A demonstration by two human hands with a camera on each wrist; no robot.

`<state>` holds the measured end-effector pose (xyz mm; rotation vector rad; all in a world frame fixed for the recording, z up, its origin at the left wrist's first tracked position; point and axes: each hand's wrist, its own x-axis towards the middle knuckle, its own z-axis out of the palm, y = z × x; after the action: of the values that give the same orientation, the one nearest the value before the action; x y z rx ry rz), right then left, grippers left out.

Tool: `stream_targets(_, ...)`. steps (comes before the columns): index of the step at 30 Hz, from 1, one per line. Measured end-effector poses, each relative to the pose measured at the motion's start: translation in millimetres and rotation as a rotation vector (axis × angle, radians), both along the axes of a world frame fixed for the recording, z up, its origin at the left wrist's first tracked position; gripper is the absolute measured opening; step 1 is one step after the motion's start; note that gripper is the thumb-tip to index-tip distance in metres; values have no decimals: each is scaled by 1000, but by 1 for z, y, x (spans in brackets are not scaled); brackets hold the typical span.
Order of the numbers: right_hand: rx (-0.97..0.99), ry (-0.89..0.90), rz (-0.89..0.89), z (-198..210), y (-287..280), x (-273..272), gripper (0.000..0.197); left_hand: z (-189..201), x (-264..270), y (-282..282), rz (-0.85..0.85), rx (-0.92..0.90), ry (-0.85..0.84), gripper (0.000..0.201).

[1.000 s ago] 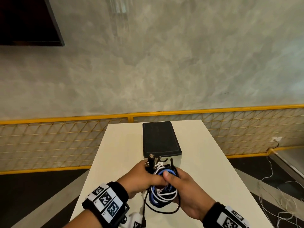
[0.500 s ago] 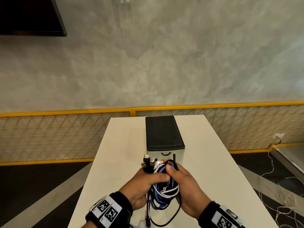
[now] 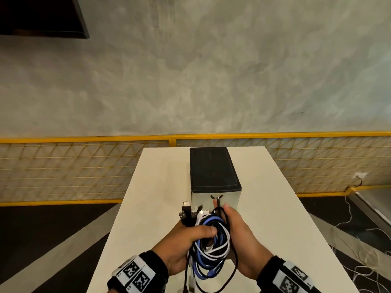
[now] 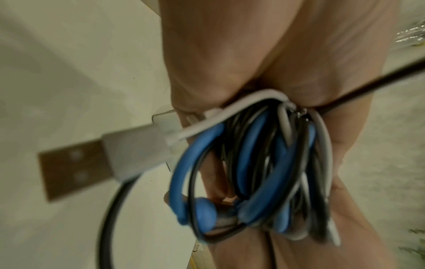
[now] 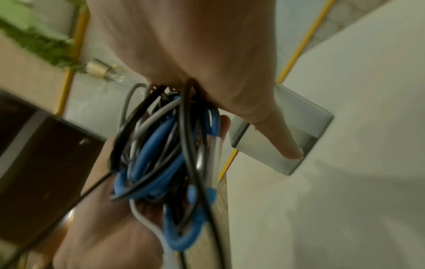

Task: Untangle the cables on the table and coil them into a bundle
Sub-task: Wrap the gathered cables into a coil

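The left hand [image 3: 179, 246] has its grip wrapped round the cable bundle [image 3: 211, 248], thumb laid across the top of the loops and fingers curled underneath, with a cluster of plugs [image 3: 190, 212] sticking up past the knuckles. The right hand [image 3: 243, 246] cups the far side of the same coil; its grip pinches a black cable [image 3: 229, 233] against the loops, and one black connector end [image 3: 218, 203] pokes up above its fingertips. From the left wrist, blue, white and black loops [image 4: 264, 163] sit pressed into the palm, and a white USB plug [image 4: 103, 158] juts free of the pack.

The bundle is held above the near end of the white worktop [image 3: 275, 208], just in front of a box with a black lid [image 3: 212, 168].

By my reading, untangling is done and coiling is nearly finished: a black loop [image 3: 230, 278] hangs slack below the hands. The next move likely calls for gathering that tail round the coil while the left grip keeps the loops from springing apart.
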<state>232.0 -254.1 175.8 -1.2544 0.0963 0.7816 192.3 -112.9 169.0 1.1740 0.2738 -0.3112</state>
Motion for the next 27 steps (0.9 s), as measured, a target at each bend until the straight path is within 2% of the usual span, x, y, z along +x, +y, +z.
stream_targets(1, 46, 28, -30, -2, 0, 2, 51, 0, 0, 0, 2, 2, -4, 33)
stream_targets(4, 117, 47, -150, -8, 2, 4, 41, 0, 0, 0, -11, 14, -3, 29)
stream_targets(10, 59, -83, -227, -22, -1, 16, 22, -5, -2, 6, -30, 60, 31, 29)
stream_targets(18, 235, 102, -170, -30, -8, 24, 32, -2, 3, 5, -205, 8, 8, 33)
stream_targets(21, 270, 159, -147, -25, -11, 29, 31, -1, 8, -3, -198, -5, 1, 35)
stream_targets(23, 308, 249, -73, -20, -12, 32, 21, -1, 13, -7, -165, 15, 3, 38)
stream_targets(25, 338, 325, -4, -20, -15, 36, 24, 1, 17, -9, -139, 31, 6, 39)
stream_targets(27, 275, 333, 5, -31, -14, 46, 30, 0, 22, -6, -119, 35, 6, 34)
